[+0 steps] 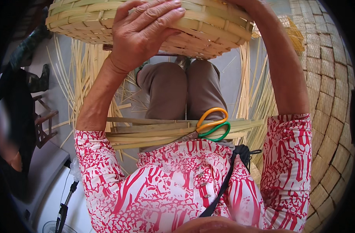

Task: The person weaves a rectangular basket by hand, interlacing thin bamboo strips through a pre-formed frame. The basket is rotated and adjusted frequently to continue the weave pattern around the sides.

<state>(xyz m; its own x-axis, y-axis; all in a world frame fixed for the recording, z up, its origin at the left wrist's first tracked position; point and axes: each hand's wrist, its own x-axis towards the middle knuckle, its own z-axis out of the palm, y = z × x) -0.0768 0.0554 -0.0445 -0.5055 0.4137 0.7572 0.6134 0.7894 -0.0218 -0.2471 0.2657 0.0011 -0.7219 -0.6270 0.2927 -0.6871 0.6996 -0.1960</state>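
My left hand (140, 31) grips the side of a pale woven bamboo basket (76, 23), held up at the top of the head view, with its fingers over the weave. My right hand (243, 7) is at the basket's upper right; its fingers are hidden by the basket and the frame edge. Flat bamboo strips (150, 130) lie across my lap in grey-brown trousers. Scissors (210, 120) with orange and green looped handles rest on those strips, their blades partly hidden.
Loose splints (84, 73) lie on the floor (228, 81) on both sides of me. Stacked woven pieces (325, 101) fill the right; a small yellowish woven item (292, 33) sits behind my right arm. A dark-clothed person (18, 77) and wooden stool (45, 120) are at left.
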